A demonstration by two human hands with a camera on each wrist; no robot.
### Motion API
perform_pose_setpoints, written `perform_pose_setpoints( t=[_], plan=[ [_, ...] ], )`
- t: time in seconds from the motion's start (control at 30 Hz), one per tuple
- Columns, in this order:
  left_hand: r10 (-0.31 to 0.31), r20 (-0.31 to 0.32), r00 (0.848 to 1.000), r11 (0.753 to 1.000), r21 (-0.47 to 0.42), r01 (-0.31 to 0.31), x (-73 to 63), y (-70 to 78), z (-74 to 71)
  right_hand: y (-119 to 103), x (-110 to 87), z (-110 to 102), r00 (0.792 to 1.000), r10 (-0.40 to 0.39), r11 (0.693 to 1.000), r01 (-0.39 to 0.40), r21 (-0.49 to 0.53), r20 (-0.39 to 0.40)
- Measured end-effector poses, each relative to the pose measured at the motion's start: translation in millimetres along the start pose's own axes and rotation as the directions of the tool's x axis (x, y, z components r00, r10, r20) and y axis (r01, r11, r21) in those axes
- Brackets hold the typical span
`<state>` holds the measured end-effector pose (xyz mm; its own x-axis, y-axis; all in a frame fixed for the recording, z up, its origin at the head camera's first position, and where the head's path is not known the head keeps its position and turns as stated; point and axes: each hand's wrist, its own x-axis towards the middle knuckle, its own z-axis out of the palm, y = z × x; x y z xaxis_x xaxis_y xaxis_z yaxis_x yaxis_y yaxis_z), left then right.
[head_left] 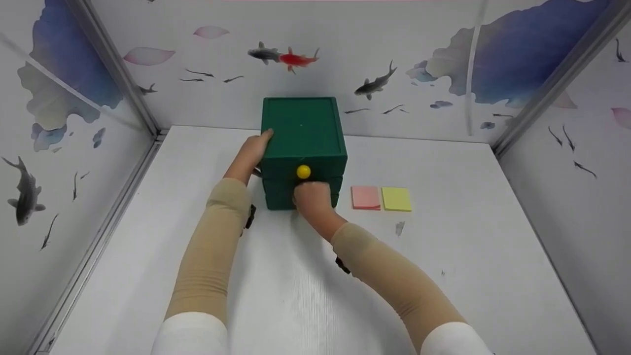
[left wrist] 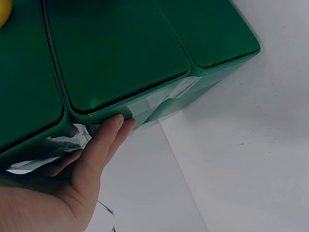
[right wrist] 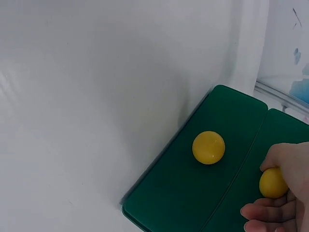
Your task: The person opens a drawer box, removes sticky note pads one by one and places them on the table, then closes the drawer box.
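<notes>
A green box of stacked drawers (head_left: 300, 128) stands against the back wall, with round yellow knobs on its front. The top drawer's yellow knob (head_left: 303, 171) is free, as is the bottom drawer's knob (right wrist: 208, 147) in the right wrist view. My right hand (head_left: 315, 201) pinches the middle drawer's yellow knob (right wrist: 273, 182) between thumb and fingers. Against the box's left side, my left hand (head_left: 257, 148) rests with its fingers (left wrist: 104, 142) straight and its thumb at the top edge. The drawer fronts (left wrist: 116, 48) look about flush with one another.
Right of the box, a pink sticky-note pad (head_left: 366, 197) and a yellow sticky-note pad (head_left: 396, 199) lie side by side on the white table (head_left: 276, 296). A small grey mark (head_left: 400, 228) shows below them. Walls printed with fish (head_left: 298, 59) enclose the table's back and sides.
</notes>
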<state>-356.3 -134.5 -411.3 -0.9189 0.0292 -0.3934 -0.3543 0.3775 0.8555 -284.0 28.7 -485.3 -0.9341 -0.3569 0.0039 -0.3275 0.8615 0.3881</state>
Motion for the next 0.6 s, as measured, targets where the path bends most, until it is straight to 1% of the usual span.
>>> perform_pose_setpoints(
  t=[0.1,0.17,0.23,0.33,0.43,0.6],
  plan=[
    [-0.005,0.0,1.0,1.0,0.004,0.005,-1.4,0.8,-0.7,-2.9,0.3,1.4,1.0,-0.008,0.997,0.006,-0.076,-0.026],
    [-0.009,0.004,1.0,1.0,0.003,0.009,-1.9,0.8,-0.4,-4.3,-0.5,3.4,0.999,-0.021,0.99,0.014,-0.139,-0.044],
    [-0.01,0.006,1.0,1.0,0.004,0.01,-1.7,0.3,-0.4,-5.7,-1.8,5.6,0.997,-0.03,0.982,0.015,-0.188,-0.078],
    [-0.012,-0.003,1.0,1.0,0.004,0.012,-1.4,-0.2,-0.8,-7.5,-4.2,8.0,0.989,-0.041,0.974,0.009,-0.226,-0.139],
    [-0.015,-0.013,1.0,1.0,0.005,0.015,-1.1,-0.2,-1.4,-8.6,-6.4,9.5,0.983,-0.046,0.972,0.003,-0.235,-0.178],
    [-0.013,-0.004,1.0,1.0,0.007,0.013,0.0,-0.1,-1.3,-8.8,-10.7,9.6,0.988,-0.064,0.963,0.023,-0.267,-0.144]
  ],
)
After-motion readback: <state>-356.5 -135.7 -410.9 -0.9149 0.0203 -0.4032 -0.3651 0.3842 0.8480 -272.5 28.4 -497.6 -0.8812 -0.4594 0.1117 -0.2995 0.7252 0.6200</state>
